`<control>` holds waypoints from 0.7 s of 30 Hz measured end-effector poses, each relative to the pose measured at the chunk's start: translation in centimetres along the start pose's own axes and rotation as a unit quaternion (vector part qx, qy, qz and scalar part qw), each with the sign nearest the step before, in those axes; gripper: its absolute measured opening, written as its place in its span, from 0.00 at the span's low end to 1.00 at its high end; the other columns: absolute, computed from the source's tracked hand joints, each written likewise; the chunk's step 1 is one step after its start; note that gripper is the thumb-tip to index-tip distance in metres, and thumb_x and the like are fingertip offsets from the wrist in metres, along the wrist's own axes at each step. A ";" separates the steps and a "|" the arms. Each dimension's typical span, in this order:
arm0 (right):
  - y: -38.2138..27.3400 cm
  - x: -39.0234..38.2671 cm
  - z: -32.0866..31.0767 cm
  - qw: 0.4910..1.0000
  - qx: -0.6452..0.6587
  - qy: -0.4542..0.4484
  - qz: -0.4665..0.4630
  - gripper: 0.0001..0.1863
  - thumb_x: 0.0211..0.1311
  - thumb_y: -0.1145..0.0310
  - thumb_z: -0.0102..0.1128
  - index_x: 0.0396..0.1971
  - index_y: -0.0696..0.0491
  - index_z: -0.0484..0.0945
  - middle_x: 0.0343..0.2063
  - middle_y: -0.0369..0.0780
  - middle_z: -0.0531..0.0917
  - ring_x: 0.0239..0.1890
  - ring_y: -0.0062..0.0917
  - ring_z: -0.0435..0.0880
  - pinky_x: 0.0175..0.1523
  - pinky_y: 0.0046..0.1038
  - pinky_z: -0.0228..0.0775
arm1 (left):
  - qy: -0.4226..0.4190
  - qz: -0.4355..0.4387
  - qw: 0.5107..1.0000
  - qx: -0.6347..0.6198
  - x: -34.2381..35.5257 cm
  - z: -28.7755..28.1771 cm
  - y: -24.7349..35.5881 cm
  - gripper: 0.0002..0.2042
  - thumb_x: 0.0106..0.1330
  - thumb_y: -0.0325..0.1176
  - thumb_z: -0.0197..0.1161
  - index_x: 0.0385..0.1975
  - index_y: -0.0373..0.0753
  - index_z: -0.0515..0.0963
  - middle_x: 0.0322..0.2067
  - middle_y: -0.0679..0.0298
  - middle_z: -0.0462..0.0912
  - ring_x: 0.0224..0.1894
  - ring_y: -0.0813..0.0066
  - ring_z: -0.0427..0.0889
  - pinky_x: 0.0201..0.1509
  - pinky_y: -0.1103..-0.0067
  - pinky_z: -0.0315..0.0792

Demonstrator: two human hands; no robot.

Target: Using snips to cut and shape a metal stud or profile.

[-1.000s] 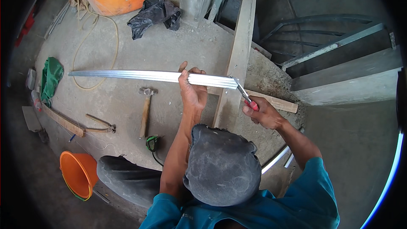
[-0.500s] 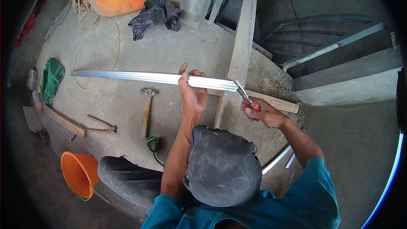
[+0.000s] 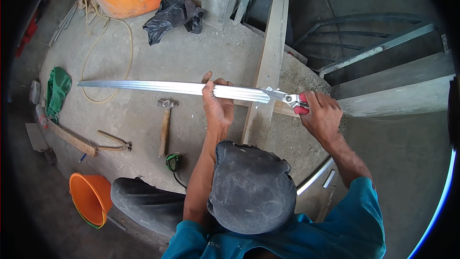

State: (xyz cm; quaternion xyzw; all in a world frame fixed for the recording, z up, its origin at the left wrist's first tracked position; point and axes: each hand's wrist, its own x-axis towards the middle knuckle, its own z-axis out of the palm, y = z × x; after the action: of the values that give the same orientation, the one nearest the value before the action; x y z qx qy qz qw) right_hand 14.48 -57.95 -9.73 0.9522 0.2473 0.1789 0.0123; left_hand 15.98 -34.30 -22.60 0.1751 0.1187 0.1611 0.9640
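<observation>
A long, shiny ribbed metal channel lies crosswise in front of me. My left hand is closed around it near its right end, thumb and fingertips showing on the far side. My right hand grips the red handles of a pair of tin snips. The snips' blades point left and meet the channel's right end, roughly in line with it. Small bright slivers stick up at that end; whether the blades are closed on metal is hard to make out.
A wooden plank runs under the channel's right end. On the concrete floor lie a hammer, pincers, a green tape measure and a black plastic bag. An orange bucket stands at left, metal offcuts at lower right.
My right hand has shifted right and slightly up, turning the snips from a slant across the channel's end to nearly in line with it. My left hand and the channel have barely moved.
</observation>
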 end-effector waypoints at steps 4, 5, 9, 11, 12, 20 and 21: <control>0.1 -0.2 0.0 0.991 -0.096 0.072 -0.054 0.27 0.29 0.67 0.74 0.38 0.46 0.77 0.29 0.33 0.72 0.35 0.26 0.74 0.39 0.31 0.63 | 0.045 -0.002 0.999 0.009 0.0 0.2 -0.1 0.20 0.61 0.42 0.63 0.51 0.46 0.69 0.29 0.67 0.75 0.37 0.73 0.75 0.43 0.73 0.71; 0.4 0.0 0.1 0.991 -0.097 0.072 -0.052 0.27 0.29 0.67 0.74 0.38 0.46 0.77 0.29 0.33 0.72 0.35 0.26 0.74 0.39 0.31 0.63 | 0.079 -0.010 0.997 0.015 0.1 0.4 -0.3 0.19 0.62 0.39 0.62 0.51 0.44 0.69 0.28 0.67 0.74 0.34 0.74 0.75 0.38 0.75 0.71; 1.5 2.1 0.5 0.982 -0.120 0.108 -0.095 0.19 0.38 0.70 0.68 0.36 0.45 0.77 0.26 0.33 0.69 0.31 0.26 0.70 0.35 0.31 0.57 | 0.159 -0.032 0.985 0.060 0.8 1.2 -0.5 0.16 0.61 0.37 0.61 0.48 0.42 0.70 0.28 0.69 0.72 0.31 0.77 0.73 0.33 0.76 0.67; 2.6 3.4 0.6 0.959 -0.158 0.134 -0.193 0.13 0.45 0.72 0.62 0.35 0.45 0.77 0.25 0.33 0.68 0.30 0.26 0.70 0.35 0.31 0.56 | 0.238 -0.056 0.964 0.099 0.4 1.3 -0.5 0.13 0.61 0.36 0.61 0.43 0.41 0.72 0.27 0.70 0.71 0.29 0.77 0.72 0.31 0.76 0.64; 3.1 4.4 0.4 0.953 -0.182 0.111 -0.216 0.10 0.52 0.73 0.57 0.36 0.46 0.77 0.26 0.34 0.71 0.33 0.27 0.72 0.38 0.33 0.59 | 0.236 -0.058 0.965 0.100 0.4 1.8 -0.3 0.13 0.61 0.36 0.61 0.43 0.41 0.72 0.27 0.70 0.71 0.29 0.77 0.72 0.31 0.76 0.64; 2.0 3.8 -1.0 0.953 0.130 -0.271 0.035 0.10 0.67 0.63 0.53 0.40 0.51 0.77 0.31 0.41 0.79 0.36 0.30 0.78 0.45 0.36 0.65 | 0.106 -0.051 0.992 0.038 -0.1 1.9 2.6 0.12 0.59 0.39 0.63 0.39 0.44 0.73 0.31 0.68 0.75 0.38 0.73 0.74 0.49 0.71 0.64; 1.6 2.9 -0.9 0.914 0.222 -0.325 0.102 0.12 0.68 0.60 0.53 0.43 0.52 0.76 0.32 0.41 0.79 0.37 0.28 0.78 0.44 0.33 0.66 | 0.104 -0.048 0.993 0.038 0.0 1.4 3.0 0.12 0.59 0.39 0.63 0.39 0.44 0.73 0.31 0.68 0.75 0.38 0.73 0.74 0.49 0.71 0.64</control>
State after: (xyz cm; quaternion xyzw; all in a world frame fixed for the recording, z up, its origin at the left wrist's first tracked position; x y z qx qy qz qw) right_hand 17.27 -58.07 -7.75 0.9560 0.1647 -0.1996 -0.1380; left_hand 15.56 -32.06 -20.15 0.1877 0.2323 0.1275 0.9458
